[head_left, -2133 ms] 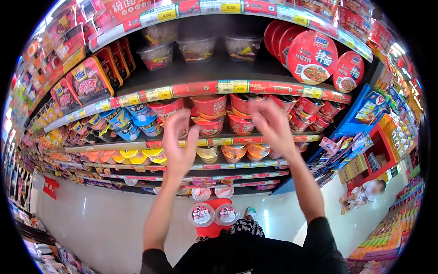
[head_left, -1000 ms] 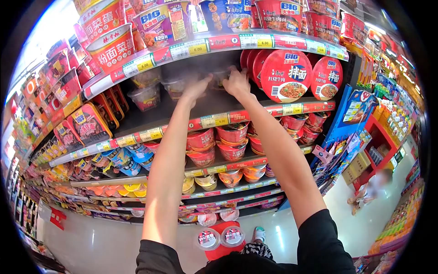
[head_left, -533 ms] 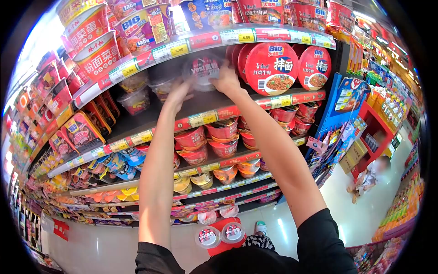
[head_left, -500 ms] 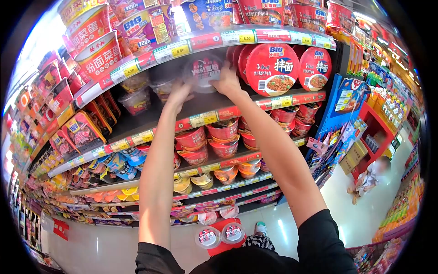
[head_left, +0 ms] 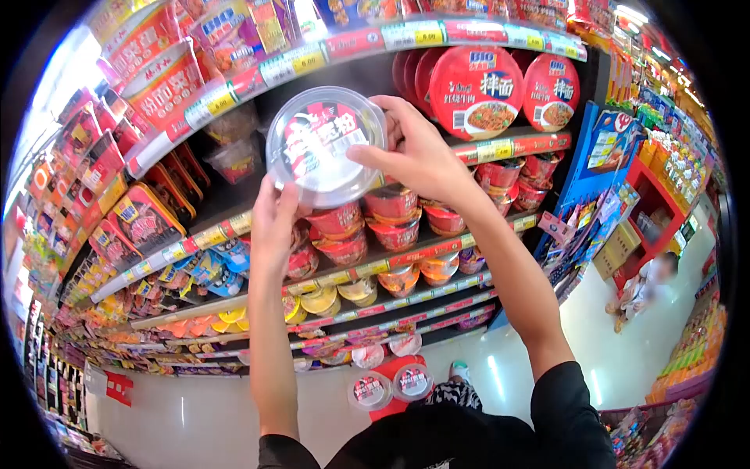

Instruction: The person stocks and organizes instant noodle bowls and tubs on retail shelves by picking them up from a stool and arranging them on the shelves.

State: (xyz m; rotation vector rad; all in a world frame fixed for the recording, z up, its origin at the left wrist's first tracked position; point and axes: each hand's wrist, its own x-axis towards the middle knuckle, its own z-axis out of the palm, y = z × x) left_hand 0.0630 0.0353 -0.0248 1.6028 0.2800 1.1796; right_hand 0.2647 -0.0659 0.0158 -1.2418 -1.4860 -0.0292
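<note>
A round tub of instant noodles [head_left: 324,141], with a clear plastic lid and a pink-and-white label, is held out in front of the shelf. Its lid faces me. My left hand [head_left: 275,215] is closed on the tub's lower left edge. Around the right side, my right hand [head_left: 414,148] has its fingers behind the rim and its thumb over the lid. Behind the tub is the dark shelf, with red-lidded noodle bowls [head_left: 476,94] standing on edge to the right and a clear tub [head_left: 233,160] to the left.
Shelves below hold several red noodle bowls [head_left: 394,234]. Near my feet, two similar lidded tubs [head_left: 369,391] rest on something red [head_left: 398,366]. A blue display stand [head_left: 598,148] edges the aisle at right, where another person [head_left: 644,289] is low on the floor.
Both hands have drawn the tub out from the shelf towards me, and it looks larger. My view has shifted slightly.
</note>
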